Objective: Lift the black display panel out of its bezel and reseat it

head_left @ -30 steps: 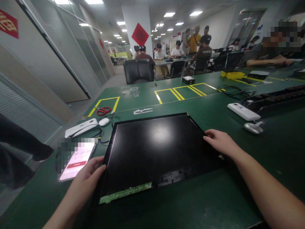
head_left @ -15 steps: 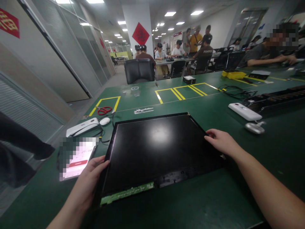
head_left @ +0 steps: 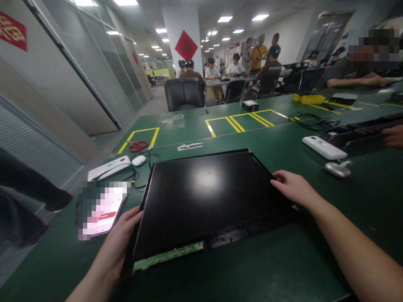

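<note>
Black glossy screen panel (head_left: 201, 197) — green circuit strip (head_left: 170, 255) along near edge.

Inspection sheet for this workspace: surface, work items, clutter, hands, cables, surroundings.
Surface: green table with yellow markings
Work items: black display panel, green circuit strip at its near-left edge
Clutter: red-handled scissors, lit phone, clear cup, white devices
Hands: left hand and right hand hold the panel's opposite sides
Cables: black cables left of the panel, more at right
Surroundings: people, black chair; another person's hand at right edge

One screen (head_left: 204, 197), one phone (head_left: 108, 214), one pair of scissors (head_left: 138, 146)
</note>
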Motion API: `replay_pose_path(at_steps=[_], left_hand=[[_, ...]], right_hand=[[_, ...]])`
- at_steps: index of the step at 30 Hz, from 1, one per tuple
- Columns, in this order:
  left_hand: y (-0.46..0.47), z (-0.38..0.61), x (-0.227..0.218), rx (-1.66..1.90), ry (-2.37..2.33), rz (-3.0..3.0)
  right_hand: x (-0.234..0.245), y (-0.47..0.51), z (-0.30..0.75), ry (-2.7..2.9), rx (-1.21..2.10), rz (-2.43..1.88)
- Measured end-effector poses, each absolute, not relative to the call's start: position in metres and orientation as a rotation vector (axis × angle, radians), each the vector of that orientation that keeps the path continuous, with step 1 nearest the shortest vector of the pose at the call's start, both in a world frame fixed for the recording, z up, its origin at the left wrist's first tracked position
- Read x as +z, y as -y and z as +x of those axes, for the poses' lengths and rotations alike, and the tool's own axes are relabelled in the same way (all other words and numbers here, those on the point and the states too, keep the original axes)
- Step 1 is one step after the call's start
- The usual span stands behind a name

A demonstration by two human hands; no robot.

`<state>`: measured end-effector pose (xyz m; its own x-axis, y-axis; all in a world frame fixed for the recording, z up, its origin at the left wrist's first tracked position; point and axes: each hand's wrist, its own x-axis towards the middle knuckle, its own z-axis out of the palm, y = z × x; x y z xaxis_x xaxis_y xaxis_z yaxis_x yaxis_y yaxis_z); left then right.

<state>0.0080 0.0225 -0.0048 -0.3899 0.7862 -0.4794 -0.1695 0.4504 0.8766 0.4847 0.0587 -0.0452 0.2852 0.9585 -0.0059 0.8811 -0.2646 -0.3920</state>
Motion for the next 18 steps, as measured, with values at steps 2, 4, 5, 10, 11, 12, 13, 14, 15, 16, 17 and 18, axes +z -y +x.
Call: replay_pose_path(at_steps=[2, 4, 5, 10, 11, 12, 13, 14, 15, 16, 17, 18], left_hand=[[-0.022, 0.008, -0.007, 1.155, -1.584, 0.561], [-0.022, 0.006, -0.011, 1.169, -1.538, 0.567], [-0.022, 0.006, -0.012, 1.176, -1.53, 0.574], [-0.021, 0.002, -0.015, 1.185, -1.509, 0.632], [-0.02, 0.002, -0.014, 1.179, -1.505, 0.637], [-0.02, 0.002, -0.012, 1.167, -1.502, 0.638], [-0.019, 0.002, -0.009, 1.155, -1.502, 0.637], [-0.019, 0.002, -0.006, 1.138, -1.499, 0.634], [-0.019, 0.003, -0.003, 1.118, -1.494, 0.63], [-0.019, 0.004, 0.0, 1.103, -1.49, 0.625], [-0.019, 0.006, 0.004, 1.088, -1.487, 0.618], [-0.019, 0.008, 0.007, 1.087, -1.493, 0.614]], right_hand=[[-0.045, -0.059, 0.485, 1.673, 0.357, -2.246], [-0.045, -0.059, 0.484, 1.666, 0.361, -2.25], [-0.045, -0.059, 0.485, 1.665, 0.357, -2.252], [-0.048, -0.06, 0.487, 1.682, 0.315, -2.228], [-0.048, -0.06, 0.488, 1.686, 0.305, -2.222], [-0.048, -0.06, 0.488, 1.687, 0.295, -2.217], [-0.048, -0.06, 0.488, 1.685, 0.288, -2.216], [-0.047, -0.059, 0.488, 1.682, 0.288, -2.219], [-0.047, -0.059, 0.488, 1.679, 0.294, -2.222], [-0.046, -0.059, 0.487, 1.675, 0.306, -2.228], [-0.045, -0.058, 0.486, 1.671, 0.318, -2.236], [-0.044, -0.058, 0.486, 1.668, 0.325, -2.242]])
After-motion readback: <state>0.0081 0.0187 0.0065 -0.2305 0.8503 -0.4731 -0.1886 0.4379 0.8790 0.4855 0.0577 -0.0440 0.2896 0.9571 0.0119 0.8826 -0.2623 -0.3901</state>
